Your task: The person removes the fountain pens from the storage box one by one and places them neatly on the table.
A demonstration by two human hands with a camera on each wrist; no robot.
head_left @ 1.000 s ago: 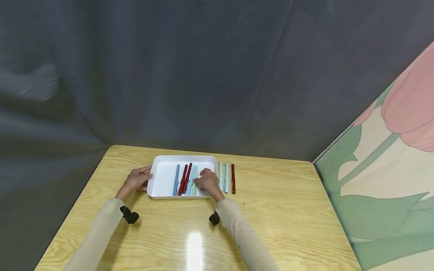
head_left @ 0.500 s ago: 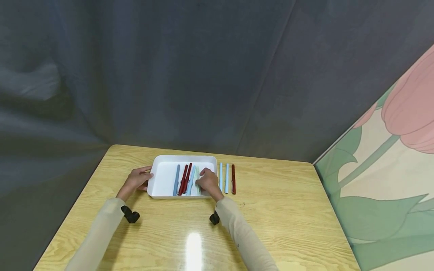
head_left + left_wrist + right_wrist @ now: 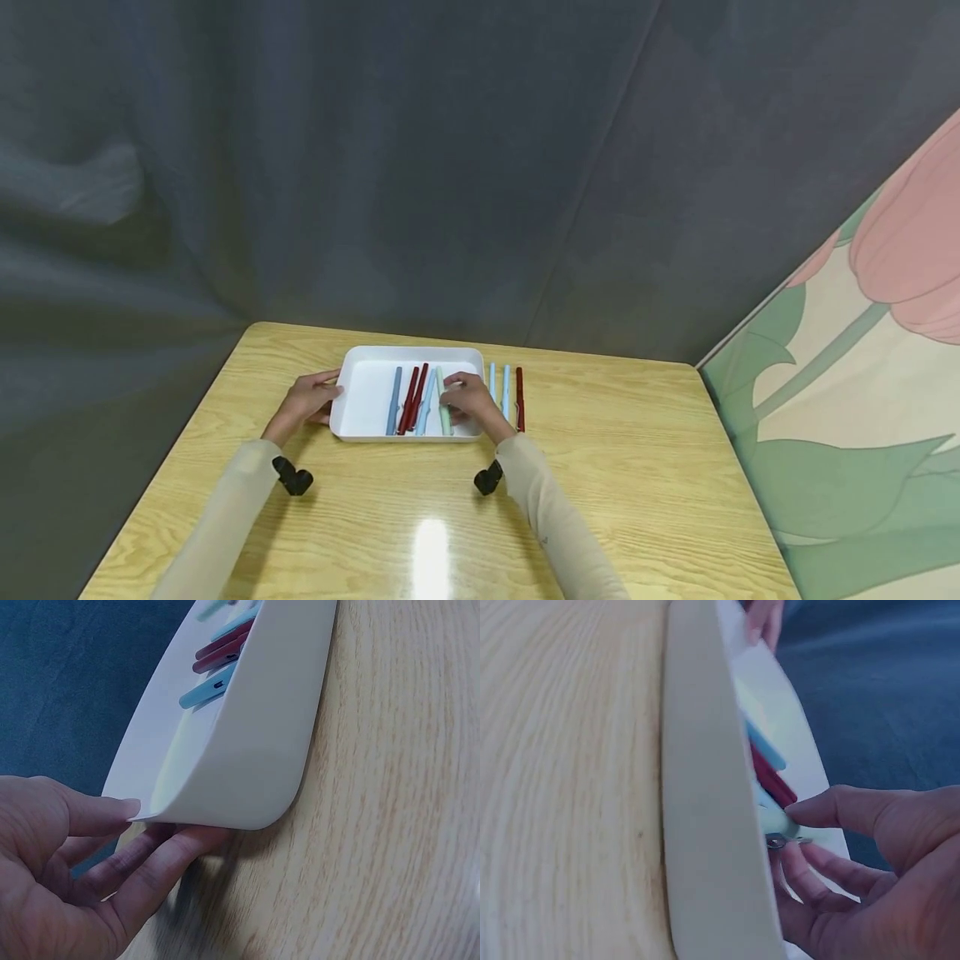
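A white tray (image 3: 365,404) lies on the table, and my left hand (image 3: 303,398) pinches its left end. The left wrist view shows the thumb (image 3: 112,814) over the rim and the other fingers against the outside wall. My right hand (image 3: 472,402), reaching in over the tray's right part, holds a light green pen (image 3: 443,408) between thumb and fingers. In the right wrist view the tray's front wall hides part of this pen (image 3: 776,823). To its left inside the tray lie a light blue pen (image 3: 426,408), two dark red pens (image 3: 408,402) and a grey-blue pen (image 3: 393,404).
Right of the tray, two light blue pens (image 3: 506,387) and a dark red pen (image 3: 520,392) lie side by side on the wooden table (image 3: 600,467). A dark curtain (image 3: 450,208) hangs behind the table's back edge. A flowered panel (image 3: 862,400) borders the right side.
The light green pen has moved right, away from the light blue pen beside it, and its slant has changed. My right hand has shifted slightly right with it. My left hand keeps its hold.
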